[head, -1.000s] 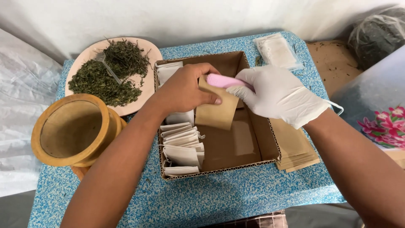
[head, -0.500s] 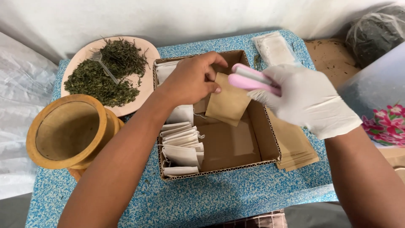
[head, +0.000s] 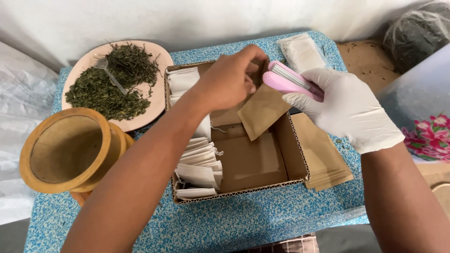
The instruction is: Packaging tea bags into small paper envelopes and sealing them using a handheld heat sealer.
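1. Head view, hands: two. The bare left hand (head: pixel 229 79) pinches the top edge of one brown paper pouch (head: pixel 262 112), which hangs over the open cardboard box (head: pixel 281 180). The gloved right hand (head: pixel 349 107) is wrapped around one pink clamp tool (head: pixel 288 79), whose tip meets the pouch's upper edge.
2. One box, holding a row of white filter bags (head: pixel 199 171) along its left side; too many overlap to count.
3. One stack of brown pouches (head: pixel 323 159) just right of the box; one clear packet (head: pixel 302 52) behind it.
4. One plate (head: pixel 86 63) with two heaps of dried green leaves (head: pixel 108 91) and one clear spoon (head: pixel 110 75); one round wooden sieve (head: pixel 68 150) nearby.
5. Surface: a blue speckled table (head: pixel 243 220) against a white wall (head: pixel 187 18), with white plastic sheeting (head: pixel 18 93) at left.
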